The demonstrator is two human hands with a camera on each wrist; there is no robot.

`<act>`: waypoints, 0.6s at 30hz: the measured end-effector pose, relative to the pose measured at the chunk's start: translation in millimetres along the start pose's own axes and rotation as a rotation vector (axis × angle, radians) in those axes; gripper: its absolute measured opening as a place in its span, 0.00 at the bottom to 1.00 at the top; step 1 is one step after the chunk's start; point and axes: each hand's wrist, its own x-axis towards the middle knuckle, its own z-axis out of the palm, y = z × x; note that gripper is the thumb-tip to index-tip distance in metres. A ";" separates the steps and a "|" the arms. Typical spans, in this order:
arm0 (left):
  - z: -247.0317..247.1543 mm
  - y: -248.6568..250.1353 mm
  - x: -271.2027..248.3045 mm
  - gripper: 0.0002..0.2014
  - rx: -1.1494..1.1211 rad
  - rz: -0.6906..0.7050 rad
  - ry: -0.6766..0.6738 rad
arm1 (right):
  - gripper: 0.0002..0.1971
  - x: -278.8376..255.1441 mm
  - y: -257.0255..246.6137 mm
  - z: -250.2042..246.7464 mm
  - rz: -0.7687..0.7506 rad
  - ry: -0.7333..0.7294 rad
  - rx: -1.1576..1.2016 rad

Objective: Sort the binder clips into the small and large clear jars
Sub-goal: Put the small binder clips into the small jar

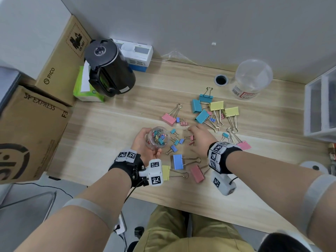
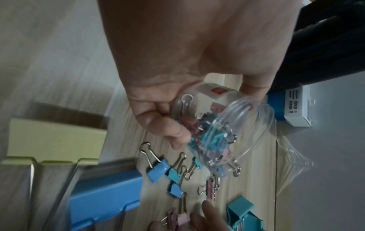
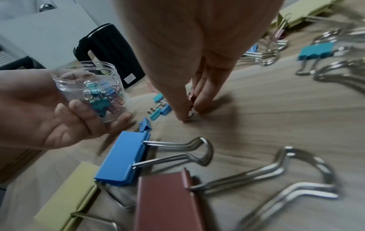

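A: Two jars. Small clear jar (image 1: 157, 136), round ribbed plastic, lid off, sits in the left hand (image 1: 145, 142), fingers curled round its wall; small clips in teal, blue and pink lie in it, wire loops shiny.

B: Right hand (image 1: 200, 139)?

A: Fingertips (image 3: 182, 116) pressed together down on the wood-grain table (image 1: 109, 124), pinching a small dark red clip (image 3: 192, 97) (wire loop at the tips).

B: The big one?

A: Large clear jar (image 1: 251, 79), frosted plastic, stands at the far right by the wall, well apart. Large clips scattered around: blue clip (image 1: 177, 161), pink clip (image 1: 197, 173), flat folded metal with long steel handles.
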 end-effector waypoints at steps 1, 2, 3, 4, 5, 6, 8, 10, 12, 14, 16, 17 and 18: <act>-2.8 -0.4 1.3 0.27 -0.004 0.005 0.001 | 0.36 2.9 -4.1 2.1 -0.012 0.003 0.014; -5.5 -0.6 2.1 0.28 -0.004 0.008 -0.004 | 0.35 4.7 -8.7 3.5 -0.020 0.001 0.030; -7.8 -0.9 2.1 0.28 0.001 0.007 -0.015 | 0.35 6.8 -12.7 5.4 -0.034 0.006 0.043; -9.8 -0.7 1.8 0.29 0.010 -0.001 -0.033 | 0.35 8.5 -16.7 7.4 -0.042 0.012 0.046; -11.0 -0.5 0.9 0.28 0.022 -0.016 -0.059 | 0.36 10.1 -19.9 9.2 -0.047 0.024 0.040; -11.6 0.0 -0.5 0.27 0.036 -0.033 -0.091 | 0.37 10.9 -23.4 10.6 -0.042 0.030 0.028; -11.6 2.2 -3.3 0.25 0.067 -0.066 -0.151 | 0.42 13.5 -29.7 13.9 -0.031 0.028 0.003; -9.9 3.8 -5.1 0.26 0.086 -0.094 -0.194 | 0.48 14.1 -33.4 15.7 -0.042 0.015 -0.036; -9.0 5.3 -4.1 0.27 0.087 -0.113 -0.206 | 0.50 15.7 -35.8 17.9 -0.056 0.000 -0.101; -8.6 6.5 -2.1 0.28 0.081 -0.124 -0.198 | 0.50 18.5 -37.9 20.2 -0.058 -0.010 -0.136; -9.2 7.7 0.0 0.28 0.076 -0.124 -0.193 | 0.46 22.0 -40.0 22.0 -0.053 -0.005 -0.149; -9.4 8.5 0.5 0.28 0.074 -0.122 -0.192 | 0.43 23.5 -40.7 22.7 -0.049 0.002 -0.155; -9.9 9.5 1.0 0.28 0.073 -0.122 -0.190 | 0.40 24.5 -41.6 23.1 -0.042 0.006 -0.159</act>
